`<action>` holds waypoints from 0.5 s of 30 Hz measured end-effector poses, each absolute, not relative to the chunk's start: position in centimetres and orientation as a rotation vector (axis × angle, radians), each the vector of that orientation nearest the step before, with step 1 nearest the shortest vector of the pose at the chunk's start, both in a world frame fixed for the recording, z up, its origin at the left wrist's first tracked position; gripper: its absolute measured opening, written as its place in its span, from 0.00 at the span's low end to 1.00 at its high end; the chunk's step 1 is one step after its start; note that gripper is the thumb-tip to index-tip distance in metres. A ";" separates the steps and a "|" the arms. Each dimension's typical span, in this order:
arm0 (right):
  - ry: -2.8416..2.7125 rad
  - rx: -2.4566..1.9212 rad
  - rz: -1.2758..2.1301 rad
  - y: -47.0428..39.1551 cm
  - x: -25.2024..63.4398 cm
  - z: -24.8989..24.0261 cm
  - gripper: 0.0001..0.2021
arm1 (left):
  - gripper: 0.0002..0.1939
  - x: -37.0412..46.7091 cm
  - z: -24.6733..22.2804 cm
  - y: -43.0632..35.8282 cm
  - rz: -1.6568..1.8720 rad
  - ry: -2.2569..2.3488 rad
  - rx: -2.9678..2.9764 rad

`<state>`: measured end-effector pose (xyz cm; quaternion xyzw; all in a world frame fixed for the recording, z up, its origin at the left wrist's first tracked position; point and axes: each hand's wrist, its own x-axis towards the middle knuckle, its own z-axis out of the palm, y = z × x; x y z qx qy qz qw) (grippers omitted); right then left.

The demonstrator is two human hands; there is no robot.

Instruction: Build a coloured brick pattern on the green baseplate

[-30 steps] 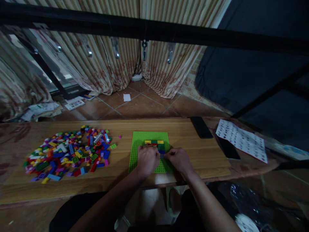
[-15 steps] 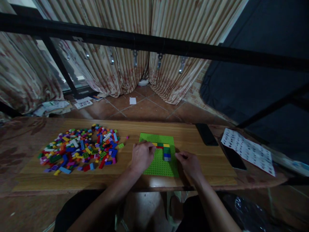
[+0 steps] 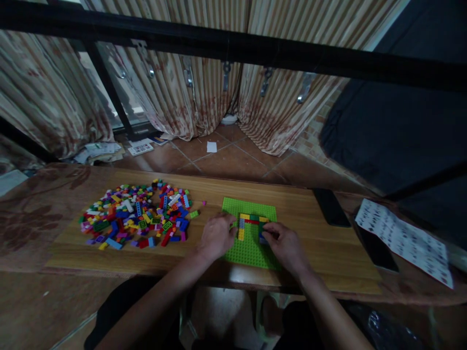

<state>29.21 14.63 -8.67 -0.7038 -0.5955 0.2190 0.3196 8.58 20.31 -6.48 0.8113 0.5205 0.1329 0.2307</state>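
Note:
A green studded baseplate [image 3: 251, 255] lies on the wooden board. On it, a U-shaped frame of building bricks [image 3: 251, 218] shows yellow, red, green, blue and grey pieces. My left hand [image 3: 219, 234] is at the plate's left edge, just beside the frame's left column, its curved fingers apart and no brick visible in them. At the opposite side my right hand [image 3: 284, 241] has its fingertips closed around the frame's right column, partly hiding the blue bricks there.
A big heap of loose coloured bricks [image 3: 136, 214] spreads over the left of the board [image 3: 204, 187]. One light green brick [image 3: 194, 214] lies nearer the plate. To the right are a black phone [image 3: 331, 207], another dark device [image 3: 377, 250] and a printed sheet [image 3: 403, 240].
My right hand has moved left from beside the plate onto the right column. My left hand has drawn back from the frame's top left corner, uncovering the left column. The view has shifted.

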 end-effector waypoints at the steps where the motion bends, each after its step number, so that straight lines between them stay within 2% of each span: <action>1: -1.568 -1.844 0.565 14.6 29.3 -8.7 0.10 | 0.09 8.6 -6.6 20.3 0.372 1.422 2.237; 4: -1.555 -1.824 0.464 14.3 29.4 -8.7 0.11 | 0.10 8.6 -6.7 20.1 0.382 1.406 2.255; 9: -1.639 -1.806 0.105 15.1 29.3 -9.1 0.15 | 0.12 8.7 -6.8 19.8 0.385 1.402 2.294; 15: -1.677 -2.055 -0.095 18.8 28.6 -9.6 0.19 | 0.12 8.8 -7.0 19.9 0.385 1.422 2.330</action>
